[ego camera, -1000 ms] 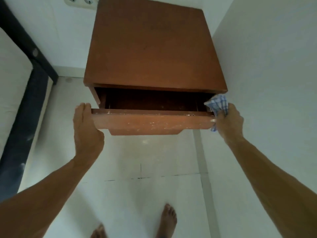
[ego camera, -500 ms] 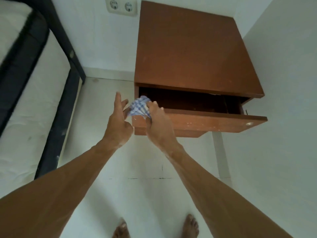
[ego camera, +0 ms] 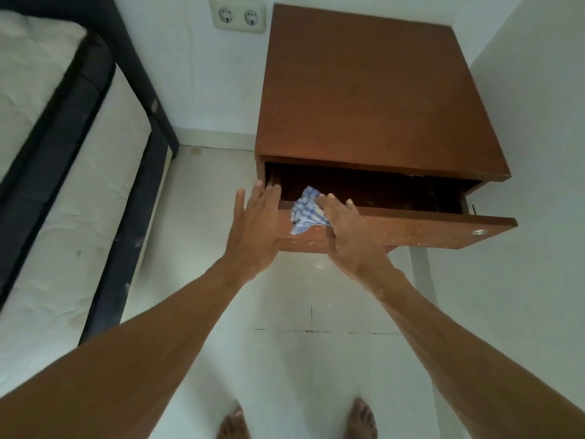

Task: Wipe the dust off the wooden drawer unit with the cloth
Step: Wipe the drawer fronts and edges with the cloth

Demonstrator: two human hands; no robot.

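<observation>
White floor tiles [ego camera: 285, 296] lie below the wooden drawer unit [ego camera: 364, 90]. At the left rim of its open drawer [ego camera: 411, 229], my right hand [ego camera: 351, 239] presses the limp, light cloth [ego camera: 305, 210] under near-straight fingers [ego camera: 330, 201]; my left hand [ego camera: 253, 229], straight-fingered, holds nothing. Bunching the cloth should give a firmer grip.

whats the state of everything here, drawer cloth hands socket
drawer: pulled out, open
cloth: crumpled, draped over the drawer's front edge
right hand: flat, presses the cloth on that edge
left hand: open, fingers straight, at the drawer's left end
socket: nothing plugged in
</observation>
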